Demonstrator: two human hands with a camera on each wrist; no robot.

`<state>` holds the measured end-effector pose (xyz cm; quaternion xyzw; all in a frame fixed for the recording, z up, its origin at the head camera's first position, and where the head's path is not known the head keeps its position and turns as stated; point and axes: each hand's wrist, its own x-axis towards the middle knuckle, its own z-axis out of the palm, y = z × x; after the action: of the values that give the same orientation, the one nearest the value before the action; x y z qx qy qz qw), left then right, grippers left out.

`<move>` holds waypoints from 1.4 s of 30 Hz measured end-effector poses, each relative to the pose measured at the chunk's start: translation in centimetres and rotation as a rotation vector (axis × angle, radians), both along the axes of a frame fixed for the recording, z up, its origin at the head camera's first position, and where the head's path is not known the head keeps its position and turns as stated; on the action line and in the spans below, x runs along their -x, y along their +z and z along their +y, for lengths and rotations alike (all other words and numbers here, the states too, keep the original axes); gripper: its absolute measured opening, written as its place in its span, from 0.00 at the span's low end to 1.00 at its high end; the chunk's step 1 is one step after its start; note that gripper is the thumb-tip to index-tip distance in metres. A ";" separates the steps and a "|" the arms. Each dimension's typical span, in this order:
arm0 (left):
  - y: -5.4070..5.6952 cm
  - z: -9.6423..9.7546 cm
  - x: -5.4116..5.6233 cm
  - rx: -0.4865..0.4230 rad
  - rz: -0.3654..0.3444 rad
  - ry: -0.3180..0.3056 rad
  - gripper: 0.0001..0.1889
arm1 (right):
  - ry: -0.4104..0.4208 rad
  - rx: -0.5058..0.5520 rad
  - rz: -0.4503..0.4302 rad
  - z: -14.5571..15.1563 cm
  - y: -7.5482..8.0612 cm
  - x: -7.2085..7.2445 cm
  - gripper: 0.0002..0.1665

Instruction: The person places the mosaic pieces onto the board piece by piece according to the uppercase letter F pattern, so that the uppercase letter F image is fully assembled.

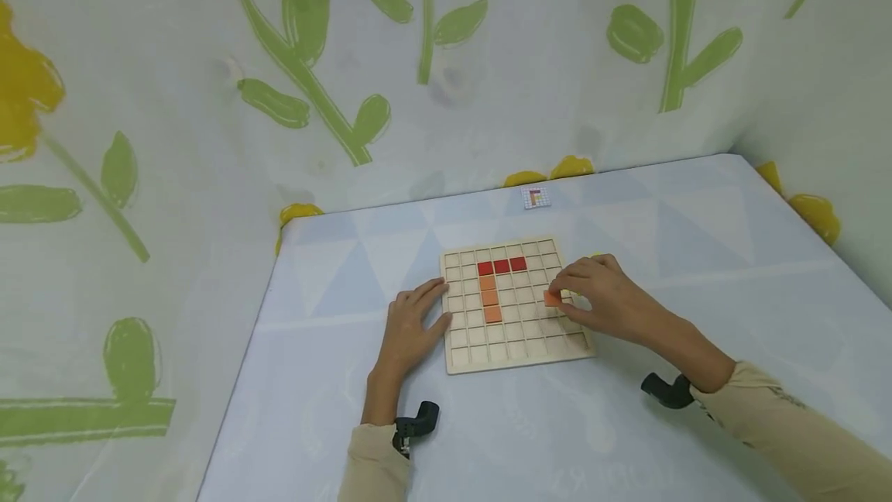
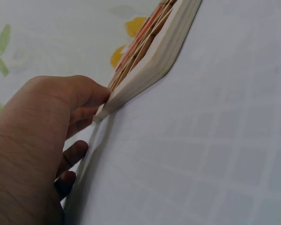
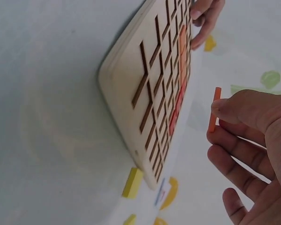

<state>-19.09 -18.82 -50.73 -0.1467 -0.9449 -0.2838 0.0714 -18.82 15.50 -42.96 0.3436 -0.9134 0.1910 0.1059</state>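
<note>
A wooden grid board (image 1: 519, 331) lies on the table, with red tiles (image 1: 502, 266) in a row near its top. Orange tiles (image 1: 490, 298) run down in a column below the leftmost red one. My right hand (image 1: 613, 302) pinches a loose orange tile (image 3: 215, 110) between thumb and fingers, over the right part of the board. At the board's left edge rests my left hand (image 1: 411, 329), its fingertips and thumb touching the wooden side. In the left wrist view, the thumb sits at the rim, and the other fingers are partly hidden behind the hand.
A small pattern card (image 1: 536, 197) lies behind the board near the table's back edge. Beside the board's right side is a yellow block (image 3: 132, 183), mostly hidden behind the right hand in the head view. Flower-printed cloth (image 1: 488, 115) surrounds the pale table (image 1: 334, 378).
</note>
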 end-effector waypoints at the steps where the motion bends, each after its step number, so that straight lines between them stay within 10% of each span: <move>1: 0.0 0.0 0.0 0.002 -0.003 -0.002 0.27 | 0.000 0.000 -0.003 -0.2 0.1 0.0 0.15; 42: 0.3 0.2 0.2 0.054 -0.027 0.023 0.27 | 0.164 0.029 0.007 -6.4 -2.3 -0.3 0.11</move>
<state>-19.25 -18.59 -50.48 -0.1337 -0.9547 -0.2596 0.0579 -18.54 9.09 -45.22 0.4163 -0.8790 0.2110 0.0979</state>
